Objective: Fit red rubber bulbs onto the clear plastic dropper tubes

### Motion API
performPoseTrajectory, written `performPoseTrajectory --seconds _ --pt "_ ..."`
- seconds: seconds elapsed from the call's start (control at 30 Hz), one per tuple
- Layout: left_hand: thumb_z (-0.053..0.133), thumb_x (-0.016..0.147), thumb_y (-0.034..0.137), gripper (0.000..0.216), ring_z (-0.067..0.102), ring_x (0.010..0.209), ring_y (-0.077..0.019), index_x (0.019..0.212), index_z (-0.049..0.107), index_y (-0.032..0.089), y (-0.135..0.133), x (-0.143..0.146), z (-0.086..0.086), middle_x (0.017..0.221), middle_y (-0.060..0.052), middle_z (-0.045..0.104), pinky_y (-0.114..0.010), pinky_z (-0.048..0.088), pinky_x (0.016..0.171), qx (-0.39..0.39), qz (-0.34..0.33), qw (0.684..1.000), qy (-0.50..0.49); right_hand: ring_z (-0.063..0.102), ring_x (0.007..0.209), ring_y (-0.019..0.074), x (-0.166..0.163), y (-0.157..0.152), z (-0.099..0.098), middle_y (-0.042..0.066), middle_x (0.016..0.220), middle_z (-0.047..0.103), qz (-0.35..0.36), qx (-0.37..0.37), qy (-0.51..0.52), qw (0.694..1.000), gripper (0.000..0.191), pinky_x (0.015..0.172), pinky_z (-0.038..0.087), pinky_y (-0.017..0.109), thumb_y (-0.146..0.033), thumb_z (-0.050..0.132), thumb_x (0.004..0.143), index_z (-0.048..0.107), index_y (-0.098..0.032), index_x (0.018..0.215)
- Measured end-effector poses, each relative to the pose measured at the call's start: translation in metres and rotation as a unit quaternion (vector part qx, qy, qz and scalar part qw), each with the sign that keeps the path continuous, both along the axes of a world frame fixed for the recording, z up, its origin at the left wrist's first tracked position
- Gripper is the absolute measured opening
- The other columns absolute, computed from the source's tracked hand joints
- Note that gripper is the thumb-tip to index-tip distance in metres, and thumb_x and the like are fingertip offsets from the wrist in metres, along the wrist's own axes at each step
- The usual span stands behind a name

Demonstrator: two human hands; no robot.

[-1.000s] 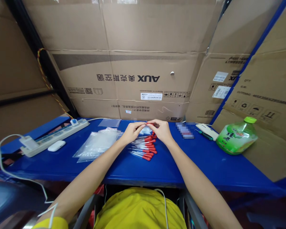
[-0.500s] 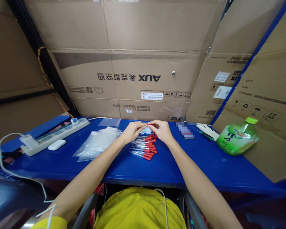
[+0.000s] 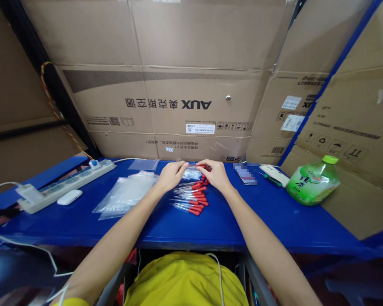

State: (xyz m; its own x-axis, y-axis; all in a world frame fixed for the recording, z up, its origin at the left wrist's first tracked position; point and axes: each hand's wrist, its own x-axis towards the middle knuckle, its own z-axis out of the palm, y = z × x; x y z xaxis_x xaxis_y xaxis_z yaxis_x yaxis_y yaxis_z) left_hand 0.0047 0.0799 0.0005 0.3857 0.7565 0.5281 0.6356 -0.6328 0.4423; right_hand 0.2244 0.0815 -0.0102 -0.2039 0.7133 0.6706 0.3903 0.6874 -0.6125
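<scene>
My left hand (image 3: 170, 175) and my right hand (image 3: 215, 174) meet over the back of the blue table (image 3: 210, 225). Both pinch the ends of a small clear bag (image 3: 191, 173) that holds red-capped tubes; a red cap shows at my right fingertips. Just in front of my hands lies a row of several clear tubes with red caps (image 3: 191, 197). A pile of empty clear plastic bags (image 3: 127, 193) lies to the left of my left hand.
A white power strip (image 3: 64, 185) and a white earbud case (image 3: 69, 197) lie at the left. A phone (image 3: 245, 174), a white device (image 3: 274, 174) and a green bottle on its side (image 3: 312, 182) are at the right. Cardboard boxes (image 3: 178, 102) wall the back.
My hands stay together at the small bag, the left fingers shifting slightly along it. The view has shifted a little to the left.
</scene>
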Motion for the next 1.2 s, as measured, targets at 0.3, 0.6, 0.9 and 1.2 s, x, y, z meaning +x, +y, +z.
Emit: performPoseTrajectory --seconds 0.3,0.6,0.9,1.2 --pt "0.048 0.102 0.043 0.037 0.055 0.071 -0.0164 0.091 0.071 0.015 0.005 -0.003 0.001 0.077 -0.002 0.066 -0.027 0.040 0.066 -0.041 -0.035 0.995 -0.089 0.071 0.066 0.0199 0.000 -0.002 0.002 0.004 0.080 0.077 0.013 -0.090 0.077 0.993 0.028 0.065 0.057 0.031 -0.047 0.071 0.087 0.077 -0.021 0.097" --pt "0.045 0.104 0.043 0.040 0.064 0.088 -0.0207 0.097 0.074 0.016 0.006 -0.001 -0.001 0.094 -0.007 0.072 -0.031 0.045 0.083 -0.035 -0.058 0.994 -0.084 0.071 0.066 0.0213 0.001 0.000 0.007 0.004 0.071 0.075 0.072 -0.167 0.190 0.965 0.042 0.068 0.060 0.034 -0.059 0.078 0.078 0.075 -0.019 0.090" --pt "0.043 0.106 0.043 0.042 0.061 0.084 -0.0204 0.093 0.073 0.017 0.005 -0.002 0.001 0.087 -0.006 0.068 -0.032 0.044 0.084 -0.010 -0.081 0.994 -0.069 0.073 0.066 0.0223 0.000 0.002 0.004 0.004 0.071 0.075 0.090 -0.193 0.188 0.959 0.047 0.068 0.063 0.037 -0.064 0.080 0.073 0.072 -0.020 0.088" --pt "0.043 0.105 0.047 0.045 0.059 0.080 -0.0202 0.094 0.074 0.016 0.008 -0.001 -0.008 0.084 -0.006 0.066 -0.033 0.044 0.083 -0.020 -0.083 0.993 -0.082 0.076 0.068 0.0263 -0.004 -0.001 0.001 0.005 0.071 0.076 0.091 -0.197 0.202 0.955 0.049 0.072 0.066 0.042 -0.065 0.083 0.068 0.073 -0.021 0.086"
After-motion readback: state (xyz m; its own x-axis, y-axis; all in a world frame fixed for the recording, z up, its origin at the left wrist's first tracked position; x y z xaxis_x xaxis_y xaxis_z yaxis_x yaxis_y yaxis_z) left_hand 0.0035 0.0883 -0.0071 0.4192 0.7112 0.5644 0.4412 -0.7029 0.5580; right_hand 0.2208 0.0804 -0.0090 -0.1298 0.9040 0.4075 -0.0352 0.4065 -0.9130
